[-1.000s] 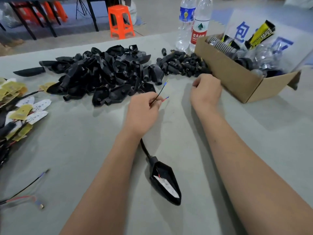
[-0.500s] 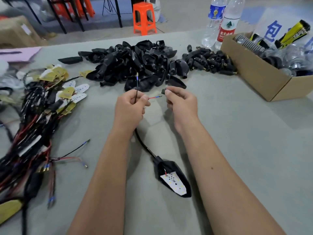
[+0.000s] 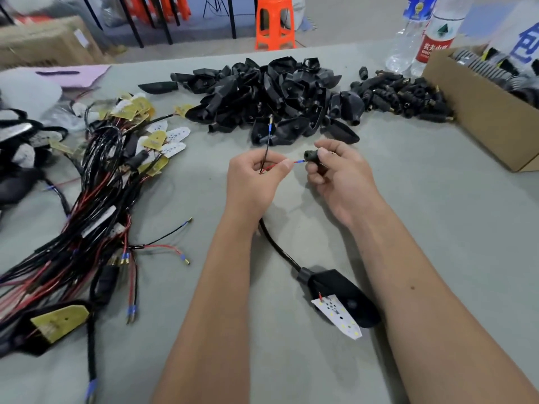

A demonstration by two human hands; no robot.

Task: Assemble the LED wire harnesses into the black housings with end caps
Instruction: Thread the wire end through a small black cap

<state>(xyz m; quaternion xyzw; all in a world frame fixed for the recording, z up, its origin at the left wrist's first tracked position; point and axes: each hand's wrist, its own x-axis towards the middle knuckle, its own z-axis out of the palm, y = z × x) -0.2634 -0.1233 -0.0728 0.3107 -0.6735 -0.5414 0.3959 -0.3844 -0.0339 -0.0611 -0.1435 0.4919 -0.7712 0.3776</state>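
head view:
left hand [image 3: 256, 177]: fingers curled, pinching the red wire [image 3: 297, 162] and the black wire [image 3: 267, 144] above the table [image 3: 408, 205]. Black wire sticks up from the fist; red wire points right, its blue-sleeved tip at the mouth of the cap.
right hand [image 3: 341, 176]: pinches the cap [image 3: 312, 156] between thumb and fingers, opening facing the red wire tip.
cable [image 3: 277, 246]: black sheath runs from under the left hand down to the housing.
housing [image 3: 344, 293]: black, lies on the table between the forearms, open side up. White LED board [image 3: 337, 316] sits partly out of it, tilted.
housing pile [image 3: 277, 94]: loose black shells at table centre, far side.
cap pile [image 3: 402, 97]: small black caps just right of the housing pile, next to the box.
box [image 3: 481, 112]: cardboard, right edge, contents blurred.
harness bundle [image 3: 87, 199]: red/black wires with yellow and white boards, left side.
bottles [image 3: 423, 33]: two, behind the box.
stool [image 3: 274, 21]: orange, on the floor beyond the table.
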